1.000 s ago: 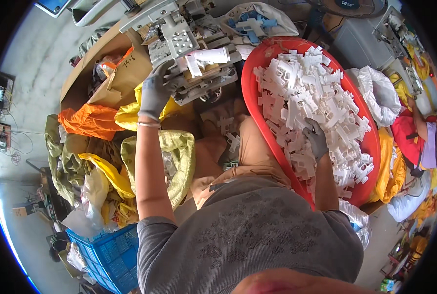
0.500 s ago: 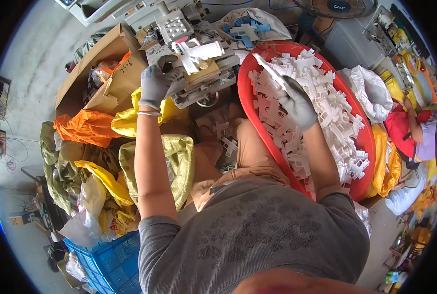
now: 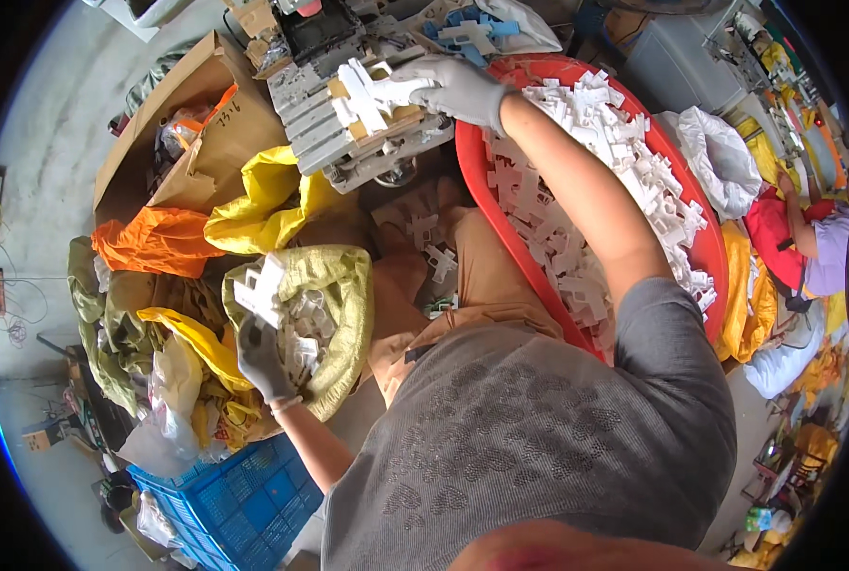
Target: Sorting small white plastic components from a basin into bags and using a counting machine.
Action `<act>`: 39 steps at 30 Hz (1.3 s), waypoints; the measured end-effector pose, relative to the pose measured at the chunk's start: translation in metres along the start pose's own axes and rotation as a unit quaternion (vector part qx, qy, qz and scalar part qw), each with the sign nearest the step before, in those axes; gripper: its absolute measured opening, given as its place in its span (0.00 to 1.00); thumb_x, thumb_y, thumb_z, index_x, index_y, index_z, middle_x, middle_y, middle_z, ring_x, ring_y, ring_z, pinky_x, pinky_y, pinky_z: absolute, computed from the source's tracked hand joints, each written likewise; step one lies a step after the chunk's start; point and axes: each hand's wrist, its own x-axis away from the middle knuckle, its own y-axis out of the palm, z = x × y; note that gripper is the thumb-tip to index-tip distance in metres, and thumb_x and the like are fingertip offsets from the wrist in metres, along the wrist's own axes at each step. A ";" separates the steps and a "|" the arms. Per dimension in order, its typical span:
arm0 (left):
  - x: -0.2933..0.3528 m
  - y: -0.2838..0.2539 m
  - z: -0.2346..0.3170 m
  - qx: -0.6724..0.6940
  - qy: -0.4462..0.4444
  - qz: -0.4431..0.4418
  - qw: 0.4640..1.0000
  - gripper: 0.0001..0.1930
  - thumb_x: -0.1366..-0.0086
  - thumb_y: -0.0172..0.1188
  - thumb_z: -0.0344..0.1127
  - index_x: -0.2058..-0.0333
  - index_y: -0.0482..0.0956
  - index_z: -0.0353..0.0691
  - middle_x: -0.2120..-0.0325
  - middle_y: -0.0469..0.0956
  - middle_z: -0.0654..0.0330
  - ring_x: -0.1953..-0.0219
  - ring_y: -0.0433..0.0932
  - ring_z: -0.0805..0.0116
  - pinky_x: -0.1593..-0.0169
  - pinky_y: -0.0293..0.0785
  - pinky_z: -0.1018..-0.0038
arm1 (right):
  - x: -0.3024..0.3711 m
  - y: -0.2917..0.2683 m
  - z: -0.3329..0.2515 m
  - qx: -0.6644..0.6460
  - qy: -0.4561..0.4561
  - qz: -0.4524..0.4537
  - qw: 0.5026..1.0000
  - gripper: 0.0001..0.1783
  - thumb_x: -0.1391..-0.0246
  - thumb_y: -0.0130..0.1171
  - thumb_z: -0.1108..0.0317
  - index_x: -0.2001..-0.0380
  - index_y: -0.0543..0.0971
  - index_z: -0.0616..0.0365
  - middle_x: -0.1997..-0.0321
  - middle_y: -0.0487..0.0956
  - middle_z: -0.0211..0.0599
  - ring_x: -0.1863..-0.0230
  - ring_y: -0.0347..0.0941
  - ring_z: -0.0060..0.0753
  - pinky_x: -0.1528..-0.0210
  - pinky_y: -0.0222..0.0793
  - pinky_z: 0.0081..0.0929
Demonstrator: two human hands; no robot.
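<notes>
My right hand (image 3: 467, 90), in a grey glove, is closed on the grip end of a white plastic toy pistol (image 3: 372, 97). The toy lies over a tan wooden block (image 3: 386, 126) on the grey metal bed of a machine (image 3: 312, 133). Lower on the left, my gloved left hand (image 3: 265, 360) pinches another white plastic piece (image 3: 261, 288), seemingly also a toy pistol, above the rim of a yellow-green woven sack (image 3: 353, 328). Similar white pieces (image 3: 305, 350) lie inside the sack. My left fingertips are partly hidden by the piece.
A red tub (image 3: 713, 249) heaped with white toy pistols stands on my right. Blue and white toys (image 3: 472, 36) lie on a bag behind the machine. At left are a cardboard box (image 3: 234, 138), yellow and orange bags and a blue crate (image 3: 244, 504). Another person (image 3: 829, 257) sits far right.
My right hand has moved from the tub to the machine bed with a toy pistol. My left hand has gone from the machine down to the sack, carrying a white piece.
</notes>
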 end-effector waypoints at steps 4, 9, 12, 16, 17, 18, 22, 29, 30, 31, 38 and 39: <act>0.023 -0.001 -0.048 0.010 -0.059 -0.039 0.997 0.18 0.41 0.61 0.38 0.54 0.76 0.36 0.60 0.80 0.56 0.62 0.77 0.66 0.57 0.73 0.73 | 0.002 0.003 0.026 0.136 -0.214 0.124 0.959 0.24 0.45 0.56 0.63 0.44 0.70 0.45 0.50 0.77 0.37 0.54 0.75 0.35 0.49 0.68 0.28; 0.050 -0.003 -0.087 -0.133 -0.030 -0.083 0.987 0.18 0.38 0.57 0.42 0.53 0.76 0.37 0.58 0.79 0.52 0.59 0.78 0.57 0.56 0.73 0.67 | 0.079 -0.034 -0.013 -0.009 0.206 -0.032 0.978 0.17 0.42 0.53 0.65 0.51 0.71 0.60 0.55 0.76 0.43 0.54 0.73 0.34 0.52 0.67 0.27; 0.040 0.014 -0.074 -0.095 -0.025 -0.144 0.985 0.17 0.38 0.57 0.41 0.54 0.77 0.36 0.57 0.78 0.51 0.59 0.78 0.58 0.55 0.73 0.67 | 0.168 -0.014 0.108 0.186 0.317 -0.129 0.921 0.23 0.42 0.45 0.49 0.51 0.73 0.50 0.53 0.77 0.44 0.54 0.74 0.42 0.50 0.67 0.32; 0.025 0.042 -0.073 -0.066 0.042 -0.198 0.977 0.17 0.38 0.55 0.40 0.55 0.77 0.33 0.58 0.79 0.51 0.60 0.78 0.60 0.56 0.73 0.71 | 0.310 0.041 0.182 0.273 0.376 -0.155 0.872 0.18 0.46 0.47 0.60 0.52 0.74 0.44 0.47 0.72 0.41 0.52 0.72 0.45 0.50 0.67 0.40; 0.021 0.055 -0.067 -0.038 0.063 -0.214 0.974 0.17 0.37 0.55 0.40 0.55 0.77 0.33 0.58 0.79 0.51 0.60 0.78 0.60 0.57 0.73 0.71 | 0.342 0.054 0.178 0.311 0.371 -0.084 0.871 0.19 0.47 0.48 0.61 0.50 0.73 0.43 0.44 0.69 0.40 0.51 0.71 0.45 0.51 0.67 0.40; 0.032 0.048 -0.054 -0.047 0.036 -0.209 0.976 0.17 0.37 0.55 0.39 0.55 0.77 0.33 0.58 0.79 0.51 0.61 0.79 0.61 0.57 0.74 0.71 | 0.343 0.066 0.168 0.308 0.357 -0.095 0.877 0.19 0.47 0.48 0.61 0.50 0.73 0.43 0.44 0.69 0.40 0.51 0.71 0.45 0.51 0.67 0.40; 0.034 0.066 -0.008 -0.121 0.092 -0.243 0.958 0.16 0.38 0.54 0.38 0.54 0.77 0.38 0.59 0.80 0.53 0.61 0.79 0.62 0.58 0.73 0.70 | 0.366 0.083 0.127 0.351 0.341 -0.112 0.865 0.24 0.47 0.48 0.63 0.45 0.68 0.37 0.40 0.64 0.36 0.48 0.69 0.41 0.51 0.68 0.38; 0.028 0.081 0.005 -0.072 0.087 -0.274 0.955 0.17 0.38 0.55 0.40 0.53 0.77 0.39 0.54 0.77 0.54 0.58 0.78 0.60 0.54 0.72 0.70 | 0.344 0.086 0.137 0.259 0.322 -0.149 0.898 0.18 0.51 0.52 0.67 0.54 0.71 0.46 0.48 0.66 0.37 0.49 0.69 0.42 0.53 0.68 0.36; 0.028 0.080 0.006 -0.072 0.088 -0.271 0.956 0.17 0.38 0.55 0.40 0.53 0.77 0.39 0.54 0.77 0.54 0.58 0.78 0.60 0.54 0.72 0.70 | 0.341 0.080 0.137 0.176 0.320 -0.104 0.925 0.15 0.52 0.53 0.68 0.58 0.73 0.49 0.49 0.67 0.38 0.50 0.70 0.44 0.53 0.69 0.37; 0.031 0.077 0.002 -0.072 0.072 -0.268 0.958 0.17 0.38 0.55 0.39 0.53 0.77 0.39 0.54 0.77 0.54 0.57 0.78 0.60 0.54 0.72 0.70 | 0.330 0.065 0.112 0.130 0.276 -0.012 0.952 0.14 0.55 0.54 0.72 0.61 0.74 0.53 0.52 0.68 0.40 0.53 0.71 0.46 0.52 0.69 0.37; 0.035 0.072 0.000 -0.080 0.081 -0.256 0.960 0.15 0.37 0.55 0.38 0.54 0.77 0.41 0.59 0.80 0.54 0.60 0.79 0.64 0.57 0.74 0.71 | 0.366 0.071 0.162 0.053 0.358 0.175 0.915 0.26 0.55 0.59 0.74 0.49 0.72 0.54 0.48 0.70 0.44 0.48 0.69 0.43 0.51 0.69 0.33; 0.036 0.071 0.013 -0.077 0.048 -0.262 0.961 0.15 0.38 0.55 0.37 0.54 0.78 0.42 0.58 0.79 0.54 0.58 0.79 0.62 0.56 0.73 0.70 | 0.376 0.079 0.170 0.076 0.344 0.196 0.915 0.25 0.55 0.59 0.74 0.50 0.72 0.55 0.49 0.69 0.46 0.49 0.69 0.46 0.52 0.69 0.36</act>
